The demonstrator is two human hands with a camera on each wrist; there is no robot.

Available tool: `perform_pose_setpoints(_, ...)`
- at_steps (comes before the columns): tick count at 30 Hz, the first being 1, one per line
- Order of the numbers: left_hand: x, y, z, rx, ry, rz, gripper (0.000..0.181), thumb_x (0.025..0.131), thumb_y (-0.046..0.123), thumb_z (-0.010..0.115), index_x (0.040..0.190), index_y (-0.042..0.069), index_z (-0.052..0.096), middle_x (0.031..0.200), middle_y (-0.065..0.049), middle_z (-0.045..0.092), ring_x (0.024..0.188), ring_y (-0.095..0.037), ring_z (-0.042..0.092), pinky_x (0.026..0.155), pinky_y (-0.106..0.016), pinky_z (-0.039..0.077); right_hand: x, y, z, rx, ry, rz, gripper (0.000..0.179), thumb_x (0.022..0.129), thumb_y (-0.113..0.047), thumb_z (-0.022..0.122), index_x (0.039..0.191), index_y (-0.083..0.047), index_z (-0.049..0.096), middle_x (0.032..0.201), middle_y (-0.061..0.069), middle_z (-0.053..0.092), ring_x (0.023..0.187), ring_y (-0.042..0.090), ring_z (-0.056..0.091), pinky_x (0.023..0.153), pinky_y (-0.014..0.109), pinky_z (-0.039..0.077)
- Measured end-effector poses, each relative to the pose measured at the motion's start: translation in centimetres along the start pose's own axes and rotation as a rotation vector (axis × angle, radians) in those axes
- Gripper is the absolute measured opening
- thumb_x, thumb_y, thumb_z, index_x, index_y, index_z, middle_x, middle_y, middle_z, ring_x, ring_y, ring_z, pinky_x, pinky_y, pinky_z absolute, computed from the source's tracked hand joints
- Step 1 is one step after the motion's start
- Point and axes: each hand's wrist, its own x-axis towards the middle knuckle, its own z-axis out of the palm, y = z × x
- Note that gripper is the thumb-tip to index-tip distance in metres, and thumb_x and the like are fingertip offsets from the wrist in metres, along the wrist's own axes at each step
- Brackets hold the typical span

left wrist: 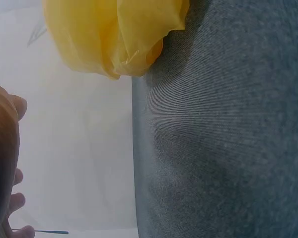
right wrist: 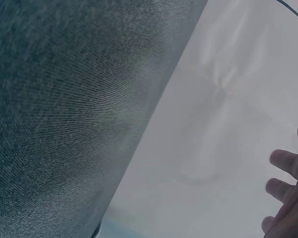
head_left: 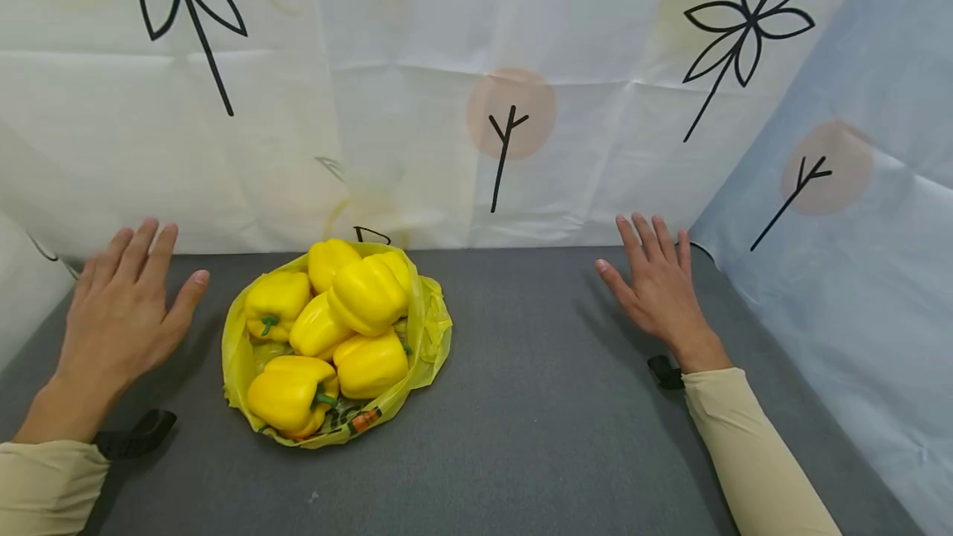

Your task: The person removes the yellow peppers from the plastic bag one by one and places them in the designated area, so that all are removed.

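Note:
A yellow plastic bag with its rim rolled open holds several yellow bell peppers, some showing green stems. My left hand is to the left of the bag, apart from it, fingers extended and thumb out. In the left wrist view the bag shows at the top, and part of my left hand at the left edge. Well to the right of the bag is my right hand, fingers straight and spread, holding nothing. The right wrist view shows its fingers against the white cloth.
The bag stands on a grey table surface. Behind it hangs a white cloth printed with black leaf drawings, and another panel of cloth closes the right side. Black straps are on both wrists.

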Motion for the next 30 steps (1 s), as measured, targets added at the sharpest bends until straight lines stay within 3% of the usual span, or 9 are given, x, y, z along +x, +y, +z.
perform_pose_setpoints(5,-0.1,0.2,0.4,-0.046,0.024,0.008,0.069,0.110,0.043,0.037,0.158,-0.004,0.024,0.158,-0.031,0.025,0.145,-0.051,0.022,0.118,-0.063,0.014,0.1,0.1,0.3,0.031,0.043,-0.023,0.072,0.106,-0.046,0.051,0.160,-0.004,0.028,0.156,0.027,0.032,0.148,0.046,0.019,0.118,0.064,0.002)
perform_pose_setpoints(10,-0.2,0.5,0.6,-0.170,-0.042,-0.036,0.062,0.109,0.037,0.045,0.155,-0.003,0.034,0.150,-0.034,0.036,0.131,-0.059,0.033,0.103,-0.072,0.025,0.1,-0.2,0.3,0.057,0.058,-0.046,0.068,0.104,-0.036,0.058,0.155,0.002,0.034,0.145,0.032,0.042,0.138,0.050,0.032,0.114,0.066,0.017)
perform_pose_setpoints(14,-0.4,0.7,0.8,-0.282,-0.084,-0.086,0.058,0.109,0.035,0.046,0.154,-0.001,0.038,0.144,-0.037,0.042,0.123,-0.061,0.038,0.092,-0.074,0.030,0.2,-0.7,0.2,0.084,0.025,-0.036,0.066,0.103,-0.030,0.062,0.153,0.005,0.035,0.141,0.033,0.045,0.131,0.051,0.039,0.109,0.065,0.026)
perform_pose_setpoints(21,-0.6,1.0,1.9,-0.477,-0.127,-0.154,0.054,0.109,0.030,0.048,0.153,-0.002,0.041,0.134,-0.038,0.050,0.115,-0.062,0.048,0.084,-0.070,0.041,0.2,-1.2,0.1,0.116,-0.053,0.023,0.065,0.103,-0.031,0.062,0.153,0.003,0.037,0.139,0.031,0.048,0.127,0.051,0.044,0.104,0.066,0.032)
perform_pose_setpoints(23,-0.6,1.0,2.2,-0.510,-0.145,-0.173,0.054,0.109,0.031,0.047,0.152,-0.002,0.042,0.134,-0.037,0.052,0.116,-0.060,0.049,0.084,-0.063,0.045,0.2,-1.3,0.1,0.117,-0.074,0.032,0.065,0.103,-0.033,0.062,0.152,0.002,0.038,0.138,0.029,0.049,0.127,0.050,0.045,0.104,0.066,0.033)
perform_pose_setpoints(25,-0.6,0.9,2.6,-0.537,-0.152,-0.185,0.053,0.109,0.031,0.047,0.151,-0.002,0.044,0.134,-0.035,0.054,0.116,-0.049,0.054,0.083,-0.046,0.050,0.2,-1.5,0.0,0.122,-0.090,0.036,0.065,0.103,-0.035,0.061,0.152,0.001,0.039,0.138,0.028,0.050,0.125,0.049,0.047,0.102,0.066,0.035)
perform_pose_setpoints(27,-0.7,0.8,2.9,-0.562,-0.157,-0.191,0.052,0.109,0.031,0.048,0.150,-0.002,0.046,0.135,-0.031,0.055,0.113,-0.024,0.059,0.079,-0.026,0.048,0.2,-1.6,0.0,0.130,-0.104,0.039,0.065,0.103,-0.035,0.061,0.152,0.001,0.039,0.137,0.027,0.051,0.124,0.048,0.048,0.101,0.066,0.036)
perform_pose_setpoints(30,-0.8,0.6,3.4,-0.611,-0.179,-0.203,0.053,0.109,0.032,0.049,0.150,-0.002,0.047,0.134,-0.023,0.057,0.099,0.008,0.052,0.071,-0.008,0.042,0.2,-1.9,0.0,0.145,-0.125,0.046,0.065,0.103,-0.035,0.062,0.153,0.000,0.038,0.137,0.027,0.051,0.122,0.048,0.049,0.100,0.066,0.037)
